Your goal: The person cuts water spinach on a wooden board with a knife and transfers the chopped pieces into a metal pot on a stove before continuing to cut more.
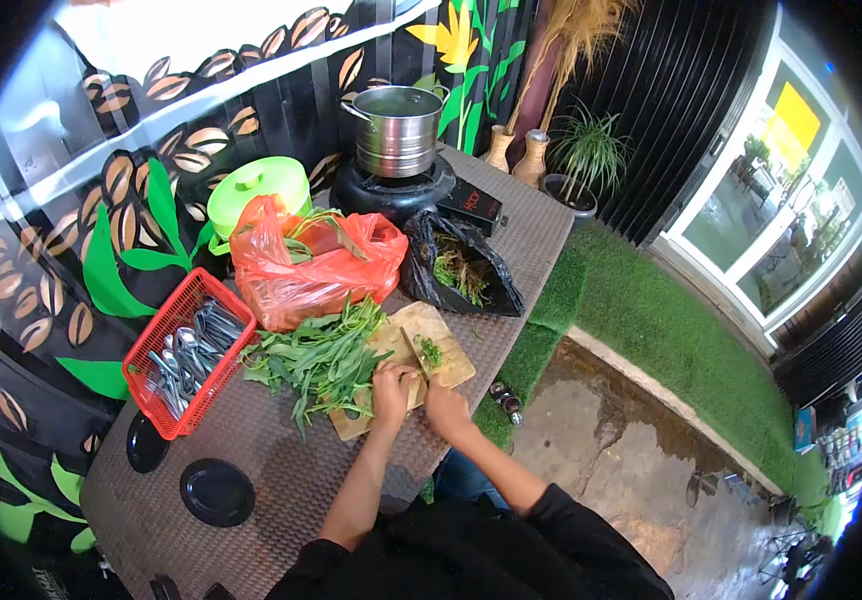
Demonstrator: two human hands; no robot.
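1. From my end I see the right hand (444, 402) closed around the handle of a knife (413, 345), its blade angled away across the cutting board (426, 314). The handle is mostly hidden by the fingers.
2. The left hand (388, 392) is just beside it, fingers curled at the edge of the leafy greens (321, 352). I cannot tell whether they pinch stems or only press down.
3. The greens lie in a loose heap, partly on the board and partly spilling onto the bench (301, 490), near the red basket (179, 300) of cutlery. Chopped pieces (432, 352) sit on the board, on the far side of the blade from the heap.
4. I judge the greens light and limp, with leaves that bruise easily and may slip if wet. I would gather them by the stems, in a small bundle, with fingertips tucked back from the edge.
5. The knife looks stiff and fairly light; the handle is the only place I would hold it. The board seems rigid, best steadied by pressing flat near its rim.
6. Beyond the heap stands a thin red plastic bag (286, 275), soft and crumpled, with a black plastic bag (499, 288) to its right.
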